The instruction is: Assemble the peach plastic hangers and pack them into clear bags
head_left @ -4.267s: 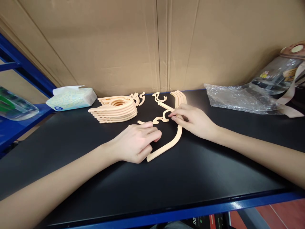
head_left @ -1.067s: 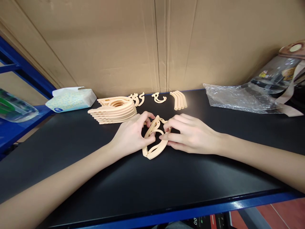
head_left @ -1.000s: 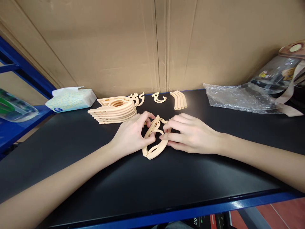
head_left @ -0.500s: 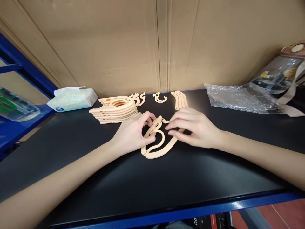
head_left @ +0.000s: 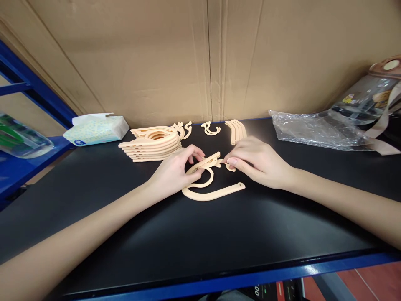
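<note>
My left hand [head_left: 178, 169] grips a beige folding clothes hanger [head_left: 216, 195] by one arm, thumb and fingers round it. The hanger's other arm curves out over the black table, its free end showing a small hole. My right hand [head_left: 260, 163] is closed in a pinch on a small beige hook [head_left: 230, 167] beside the hanger's upper end. Whether the hook touches the hanger I cannot tell. Left of my left hand is a stack of beige hanger pieces [head_left: 150, 146].
Loose hooks [head_left: 211, 129] and several curved arms [head_left: 235, 130] lie along the table's back edge. A tissue pack [head_left: 97, 130] sits at left. At right are clear plastic wrap [head_left: 316, 129] and a bottle [head_left: 365, 98]. Cardboard [head_left: 140, 62] stands behind.
The hanger has turned clockwise in my left hand, and its long arm's end now shows uncovered. My right hand has closed from apart fingers onto the small hook.
</note>
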